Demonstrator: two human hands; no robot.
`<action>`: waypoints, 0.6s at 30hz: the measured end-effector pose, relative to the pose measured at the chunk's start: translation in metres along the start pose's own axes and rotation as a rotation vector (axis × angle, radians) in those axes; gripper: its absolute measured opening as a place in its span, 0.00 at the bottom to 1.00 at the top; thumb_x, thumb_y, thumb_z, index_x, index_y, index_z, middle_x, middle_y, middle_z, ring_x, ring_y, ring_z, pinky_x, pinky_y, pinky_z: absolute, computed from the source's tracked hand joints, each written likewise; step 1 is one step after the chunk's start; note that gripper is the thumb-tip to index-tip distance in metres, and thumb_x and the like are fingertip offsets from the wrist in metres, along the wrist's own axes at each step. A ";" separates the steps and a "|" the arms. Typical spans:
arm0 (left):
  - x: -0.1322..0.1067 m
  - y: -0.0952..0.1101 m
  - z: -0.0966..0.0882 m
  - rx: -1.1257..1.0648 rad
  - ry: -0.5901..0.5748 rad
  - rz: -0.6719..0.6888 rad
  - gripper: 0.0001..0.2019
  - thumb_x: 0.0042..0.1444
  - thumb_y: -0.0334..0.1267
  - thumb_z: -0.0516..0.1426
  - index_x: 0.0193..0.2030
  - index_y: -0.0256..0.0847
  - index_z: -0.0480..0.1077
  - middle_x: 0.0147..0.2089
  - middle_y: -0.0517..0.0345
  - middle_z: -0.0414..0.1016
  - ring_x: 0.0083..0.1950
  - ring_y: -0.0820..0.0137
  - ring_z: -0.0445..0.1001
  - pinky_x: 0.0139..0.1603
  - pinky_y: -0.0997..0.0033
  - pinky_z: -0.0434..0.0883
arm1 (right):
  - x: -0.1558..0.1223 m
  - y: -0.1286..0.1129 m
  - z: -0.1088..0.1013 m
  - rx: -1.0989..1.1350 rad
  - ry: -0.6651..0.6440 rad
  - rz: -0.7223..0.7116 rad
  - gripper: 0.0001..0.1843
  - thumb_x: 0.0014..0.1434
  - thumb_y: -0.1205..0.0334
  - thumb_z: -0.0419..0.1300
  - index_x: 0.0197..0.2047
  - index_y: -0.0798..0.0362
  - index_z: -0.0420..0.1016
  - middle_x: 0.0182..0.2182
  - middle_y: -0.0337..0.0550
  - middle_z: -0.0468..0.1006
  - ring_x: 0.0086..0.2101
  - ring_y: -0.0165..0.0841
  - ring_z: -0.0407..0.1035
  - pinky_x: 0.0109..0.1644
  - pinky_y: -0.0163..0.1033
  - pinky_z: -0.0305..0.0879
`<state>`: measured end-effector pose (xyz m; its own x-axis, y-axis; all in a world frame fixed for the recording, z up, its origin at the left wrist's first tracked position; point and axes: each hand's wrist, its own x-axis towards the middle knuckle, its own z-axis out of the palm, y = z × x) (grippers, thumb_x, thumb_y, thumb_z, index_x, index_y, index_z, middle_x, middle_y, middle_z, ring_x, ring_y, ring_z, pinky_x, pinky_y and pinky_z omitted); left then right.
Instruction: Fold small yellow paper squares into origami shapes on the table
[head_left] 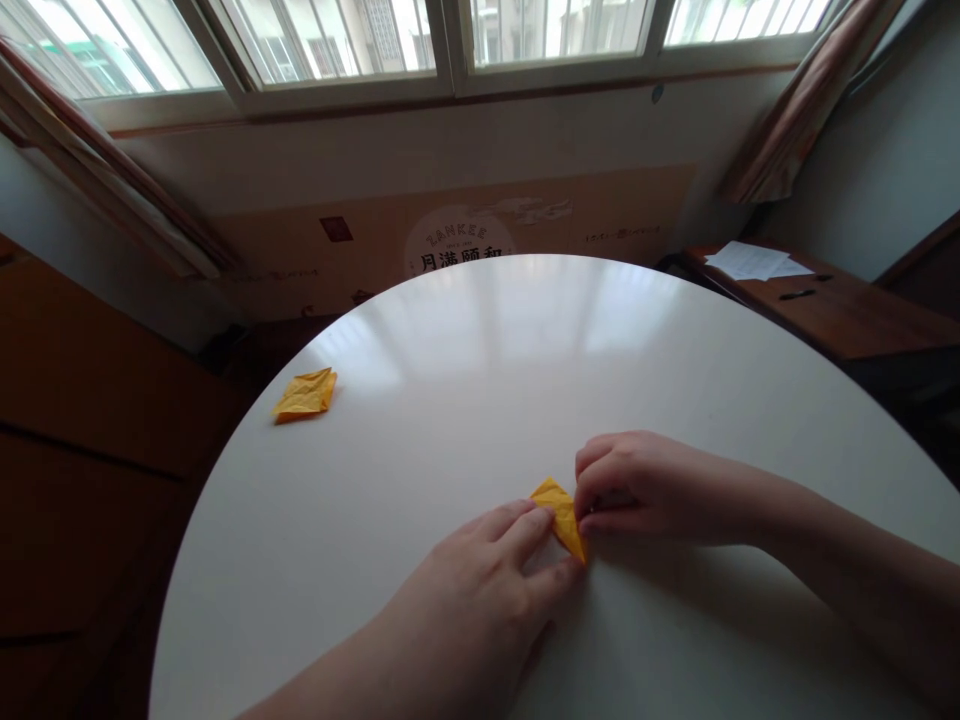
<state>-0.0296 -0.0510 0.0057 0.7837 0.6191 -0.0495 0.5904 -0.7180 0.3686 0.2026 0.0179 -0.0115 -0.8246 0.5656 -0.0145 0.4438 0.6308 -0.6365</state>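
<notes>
Orange paper, folded small into a pointed, kite-like shape, lies flat on the white round counter, at its near side, between our two hands. Only a slim part of it shows; the rest sits under our fingers.

Our left hand comes in from the near edge, palm down, fingers spread and pressing on the paper's left side, so its grip is loose and flat, holding the piece down and not clenched. Our right hand comes in from the right with its fingers curled over the paper's right edge. It seems to pinch that edge, though the fingertips hide the contact and we cannot tell for sure how tight the pinch is.

We judge the paper very light and thin, soft enough to crease at a touch, easy to tear at its folds. It is likely to slide on this glossy top unless pinned. The points and folded edges look like the best places to take hold, with fingertips only.

Far to the left, well apart, a second orange piece lies near the rim, crumpled or loosely folded. On a wooden desk far right lie white sheets and a pen.
</notes>
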 end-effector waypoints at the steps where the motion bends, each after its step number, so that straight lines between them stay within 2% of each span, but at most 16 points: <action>1: 0.000 0.000 0.000 -0.004 0.000 -0.005 0.14 0.63 0.34 0.55 0.55 0.45 0.69 0.56 0.50 0.72 0.61 0.60 0.69 0.62 0.58 0.69 | 0.000 -0.001 0.000 -0.002 -0.002 0.008 0.04 0.60 0.66 0.64 0.37 0.51 0.81 0.34 0.38 0.79 0.35 0.29 0.72 0.39 0.31 0.64; 8: 0.000 0.003 -0.001 0.046 0.048 -0.007 0.13 0.63 0.34 0.54 0.54 0.45 0.69 0.55 0.50 0.72 0.59 0.60 0.70 0.61 0.57 0.69 | -0.001 -0.007 -0.001 -0.014 -0.030 0.038 0.04 0.61 0.65 0.62 0.35 0.51 0.78 0.34 0.38 0.77 0.34 0.30 0.71 0.37 0.32 0.62; 15: -0.005 0.007 -0.002 0.141 0.080 -0.078 0.07 0.64 0.32 0.53 0.44 0.43 0.72 0.43 0.54 0.75 0.48 0.63 0.73 0.50 0.62 0.72 | -0.002 -0.021 0.003 -0.041 0.038 0.012 0.07 0.60 0.66 0.62 0.30 0.53 0.74 0.35 0.40 0.76 0.38 0.32 0.70 0.41 0.35 0.63; 18: -0.005 0.008 -0.004 0.145 0.053 -0.074 0.07 0.65 0.33 0.52 0.42 0.43 0.72 0.39 0.56 0.74 0.43 0.65 0.73 0.47 0.65 0.71 | -0.002 -0.023 0.004 -0.013 0.020 0.015 0.06 0.60 0.68 0.62 0.31 0.53 0.74 0.34 0.40 0.76 0.37 0.31 0.69 0.39 0.33 0.63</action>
<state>-0.0300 -0.0588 0.0124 0.7281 0.6851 -0.0215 0.6708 -0.7057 0.2282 0.1929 0.0001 -0.0002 -0.8107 0.5855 -0.0079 0.4606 0.6293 -0.6259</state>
